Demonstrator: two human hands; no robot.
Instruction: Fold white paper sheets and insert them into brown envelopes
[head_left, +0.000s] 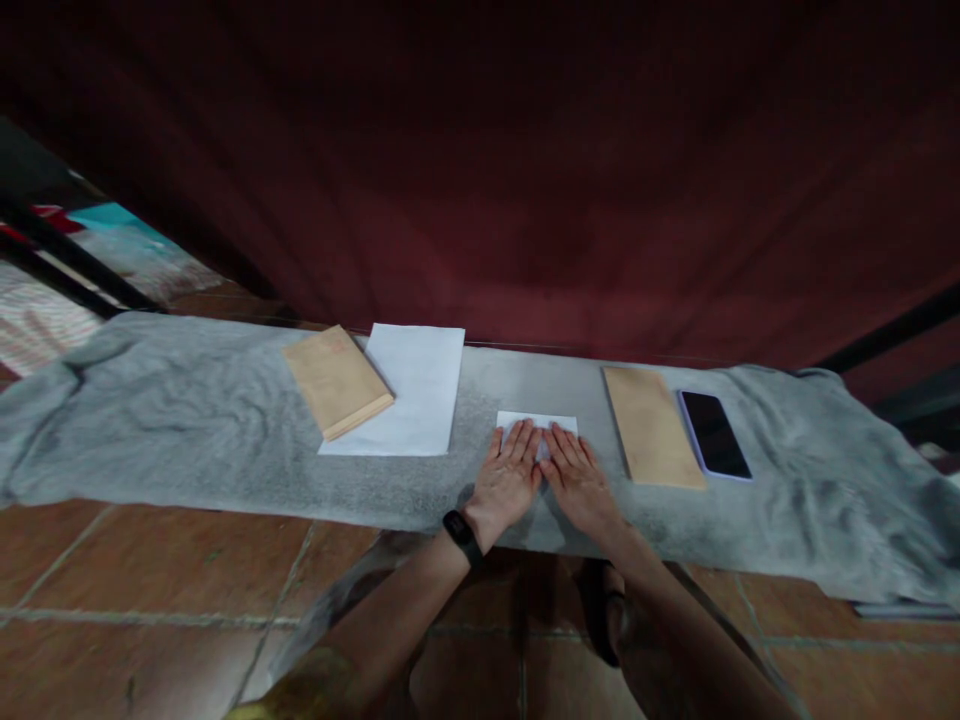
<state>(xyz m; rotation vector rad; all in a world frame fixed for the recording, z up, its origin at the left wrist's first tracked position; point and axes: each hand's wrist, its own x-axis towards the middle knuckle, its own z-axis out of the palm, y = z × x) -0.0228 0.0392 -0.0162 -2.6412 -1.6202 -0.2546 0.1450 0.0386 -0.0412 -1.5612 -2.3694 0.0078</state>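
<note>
A small white sheet of paper (537, 416) lies on the grey cloth in front of me, mostly covered by my hands. My left hand (510, 475) rests flat on its left part, fingers stretched out. Beside it my right hand (577, 480) presses flat on the right part, fingers also extended. The two hands nearly meet at the paper's middle. Whether the paper is folded beneath them cannot be seen. A black band (463, 535) sits on my left wrist.
Grey cloth (202, 430) covers the bench. Left lie brown envelopes (337, 378) partly over white paper sheets (420, 385). To the right are a brown envelope (652, 425) and a phone (716, 435). A dark red curtain (525, 240) hangs behind; tiled floor (165, 570) lies below.
</note>
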